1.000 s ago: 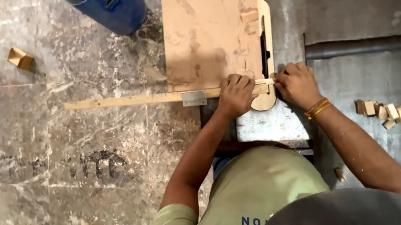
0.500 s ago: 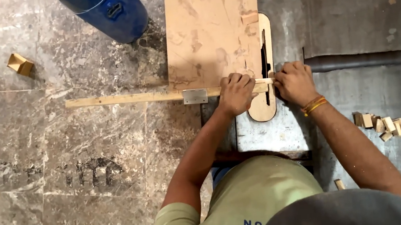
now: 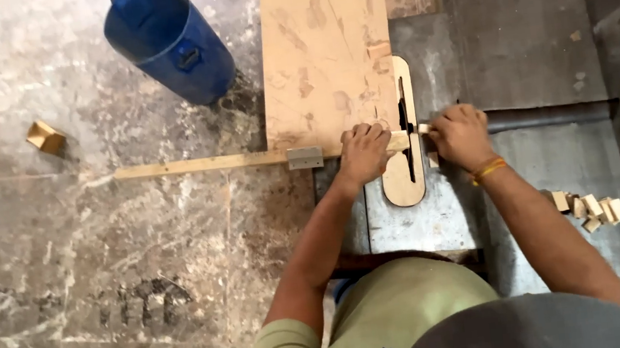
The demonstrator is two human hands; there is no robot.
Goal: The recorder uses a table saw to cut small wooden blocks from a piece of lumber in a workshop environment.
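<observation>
A long thin wooden strip [image 3: 208,164] lies across a metal saw table [image 3: 439,214], sticking out far to the left over the floor. My left hand [image 3: 363,152] presses down on the strip just left of the dark blade slot [image 3: 404,128] in a rounded wooden insert. My right hand [image 3: 460,136] grips the strip's short end on the right of the slot. A small grey block [image 3: 304,157] sits on the strip left of my left hand.
A plywood sheet [image 3: 323,48] lies on the table beyond the strip. A blue drum [image 3: 169,42] stands on the stained concrete floor at upper left, near a small wooden block [image 3: 46,137]. Several cut wooden blocks [image 3: 586,206] lie at the table's right.
The view has shifted, so the table, strip and hands sit slightly lower in the picture and the drum shows more. Both hands keep the same hold on the strip at the slot.
</observation>
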